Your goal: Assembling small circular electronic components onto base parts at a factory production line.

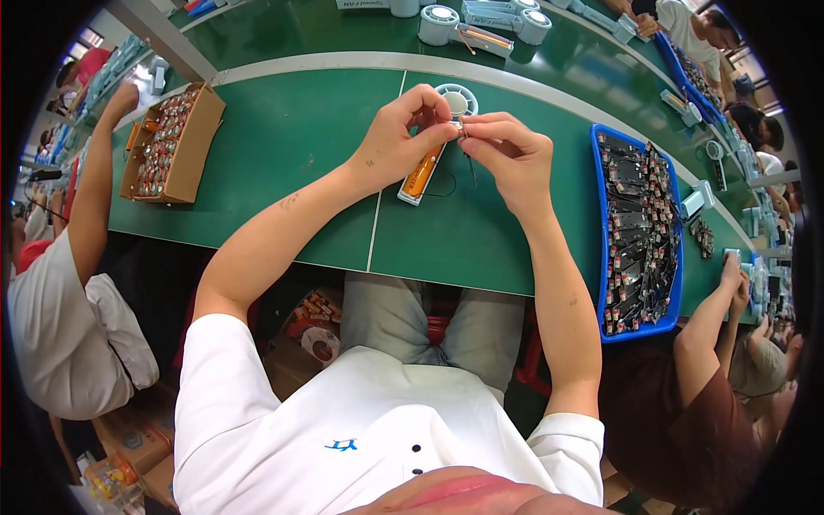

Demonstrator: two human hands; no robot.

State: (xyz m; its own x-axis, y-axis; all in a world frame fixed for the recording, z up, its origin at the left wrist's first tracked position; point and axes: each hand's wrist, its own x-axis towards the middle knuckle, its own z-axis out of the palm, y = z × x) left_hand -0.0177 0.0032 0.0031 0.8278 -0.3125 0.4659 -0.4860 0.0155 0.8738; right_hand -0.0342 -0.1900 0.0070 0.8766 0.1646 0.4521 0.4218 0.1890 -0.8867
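In front of me a handheld fan lies on the green table, its round pale-blue head (459, 100) away from me and its opened handle toward me. An orange battery cell (421, 176) shows in the handle, and a thin dark wire curves out beside it. Above the fan's neck, my left hand (410, 133) pinches with thumb and forefinger. My right hand (513, 154) pinches at the same spot, fingertips meeting the left ones. The small piece between them is mostly hidden; a thin dark strand (474, 172) hangs below the right fingers.
A blue tray (599, 232) of black circuit boards with wires stands to the right. At the left is a cardboard box (206, 129) filled with small round metallic parts. More fans (468, 34) lie beyond a pale rail. Co-workers sit on both sides.
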